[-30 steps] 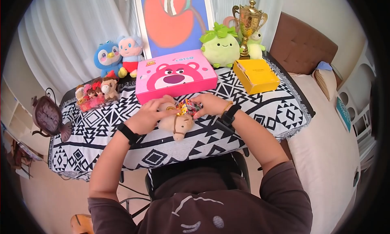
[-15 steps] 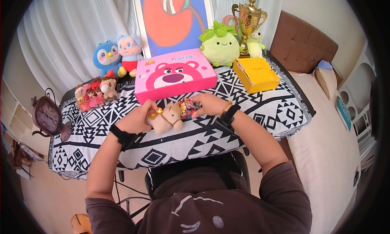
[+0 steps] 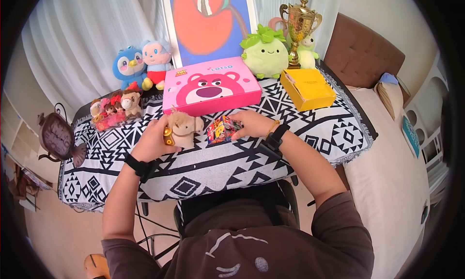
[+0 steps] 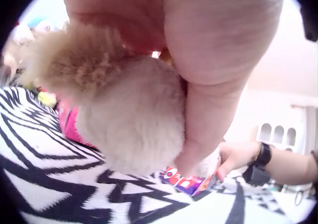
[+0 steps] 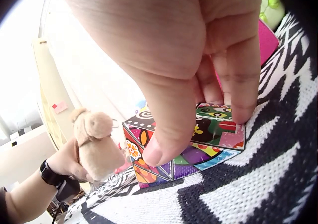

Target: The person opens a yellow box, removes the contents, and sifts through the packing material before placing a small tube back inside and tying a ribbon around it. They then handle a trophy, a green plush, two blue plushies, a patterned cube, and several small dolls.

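My left hand (image 3: 151, 138) grips a small beige plush horse (image 3: 186, 128) round its body, thumb on the near side. The horse stands upright with its head up, wearing a brown bridle and a gold-and-brown saddle patch. Its fluffy back and round rear (image 4: 139, 119) fill the left wrist view. To its right, my right hand (image 3: 252, 124) holds a multicoloured patterned geometric block (image 3: 221, 130) between thumb and fingers. In the right wrist view the block's triangular printed faces (image 5: 186, 168) sit on the patterned cloth, partly covered by the thumb. A gap separates horse and block.
Behind the hands lies a pink bear-print box (image 3: 213, 90), with a yellow box (image 3: 307, 92) to the right. A gold trophy (image 3: 300, 27), green plush (image 3: 265, 56) and blue penguin plush (image 3: 129, 68) line the back. Packaged dolls (image 3: 116, 111) and a clock (image 3: 58, 138) stand left.
My left hand has swung the plush horse from lying beside the block to upright and moved it left, apart from the block. The right hand stays at the block.
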Demonstrator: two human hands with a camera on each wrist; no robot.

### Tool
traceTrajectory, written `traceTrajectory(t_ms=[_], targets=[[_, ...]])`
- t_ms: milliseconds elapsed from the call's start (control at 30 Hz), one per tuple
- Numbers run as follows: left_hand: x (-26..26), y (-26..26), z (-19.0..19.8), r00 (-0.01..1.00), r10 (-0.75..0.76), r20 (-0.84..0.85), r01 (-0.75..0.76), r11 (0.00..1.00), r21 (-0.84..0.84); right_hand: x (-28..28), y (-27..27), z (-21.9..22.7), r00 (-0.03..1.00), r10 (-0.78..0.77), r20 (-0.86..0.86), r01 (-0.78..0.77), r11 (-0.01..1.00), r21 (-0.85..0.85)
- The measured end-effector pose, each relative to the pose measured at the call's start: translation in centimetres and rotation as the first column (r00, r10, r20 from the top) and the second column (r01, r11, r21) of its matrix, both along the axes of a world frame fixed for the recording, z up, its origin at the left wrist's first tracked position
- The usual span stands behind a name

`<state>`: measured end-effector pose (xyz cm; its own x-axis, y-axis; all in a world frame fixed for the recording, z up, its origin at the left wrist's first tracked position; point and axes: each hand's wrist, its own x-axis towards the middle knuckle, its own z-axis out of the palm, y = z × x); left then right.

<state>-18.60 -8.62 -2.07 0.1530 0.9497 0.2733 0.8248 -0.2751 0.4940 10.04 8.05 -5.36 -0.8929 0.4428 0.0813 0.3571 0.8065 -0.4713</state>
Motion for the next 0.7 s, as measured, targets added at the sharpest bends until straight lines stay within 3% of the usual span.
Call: traceTrajectory(t_ms=[67, 133, 200, 233, 300, 433, 533, 567, 600, 667, 700], targets=[[-0.2, -0.3, -0.2, 0.989, 0.083, -0.124, -0.098, 0.987, -0.124, -0.1, 0.0, 0.1, 0.999, -0.014, 0.05, 0.015, 1.0, -0.024], [-0.3, -0.6, -0.7, 0.99, 0.064, -0.124, -0.079, 0.99, -0.114, -0.1, 0.1, 0.0, 0.999, -0.011, 0.046, 0.012, 1.0, -0.017], [-1.1, -0.3, -1.5, 0.974, 0.032, 0.225, 0.014, 0.979, -0.203, 0.0, 0.2, -0.2, 0.999, -0.013, 0.04, 0.014, 1.0, -0.01], [-0.8, -0.4, -1.0, 0.974, 0.03, 0.225, 0.017, 0.979, -0.204, 0.0, 0.2, -0.3, 1.0, 0.001, -0.011, -0.001, 1.0, -0.017], [-0.1, -0.9, 0.4, 0.995, 0.071, 0.073, -0.055, 0.976, -0.209, 0.1, 0.1, -0.5, 0.998, 0.015, -0.059, -0.016, 1.0, -0.026], [0.7, -0.3, -0.2, 0.979, 0.028, 0.2, -0.019, 0.999, -0.049, 0.1, 0.1, -0.2, 0.999, 0.018, -0.051, -0.019, 1.0, -0.012], [1.2, 0.7, -1.1, 0.976, 0.029, 0.215, -0.017, 0.998, -0.06, 0.0, 0.0, -0.1, 1.0, 0.016, -0.008, -0.016, 1.0, -0.024], [1.5, 0.7, -1.3, 0.999, 0.025, 0.029, -0.025, 1.0, 0.004, 0.0, 0.0, -0.1, 1.0, 0.008, 0.004, -0.008, 1.0, -0.028], [1.5, 0.9, -1.3, 0.999, 0.025, 0.03, -0.025, 1.0, 0.005, 0.0, 0.0, -0.1, 1.0, 0.008, 0.004, -0.008, 1.0, -0.027], [1.9, 1.7, -0.9, 0.984, 0.082, -0.155, -0.094, 0.993, -0.068, 0.1, -0.1, -0.1, 0.999, 0.022, -0.023, -0.022, 1.0, -0.011], [2.3, 1.8, -0.8, 0.993, 0.092, -0.077, -0.096, 0.994, -0.046, 0.1, -0.1, -0.1, 1.0, 0.019, -0.022, -0.019, 1.0, -0.011]])
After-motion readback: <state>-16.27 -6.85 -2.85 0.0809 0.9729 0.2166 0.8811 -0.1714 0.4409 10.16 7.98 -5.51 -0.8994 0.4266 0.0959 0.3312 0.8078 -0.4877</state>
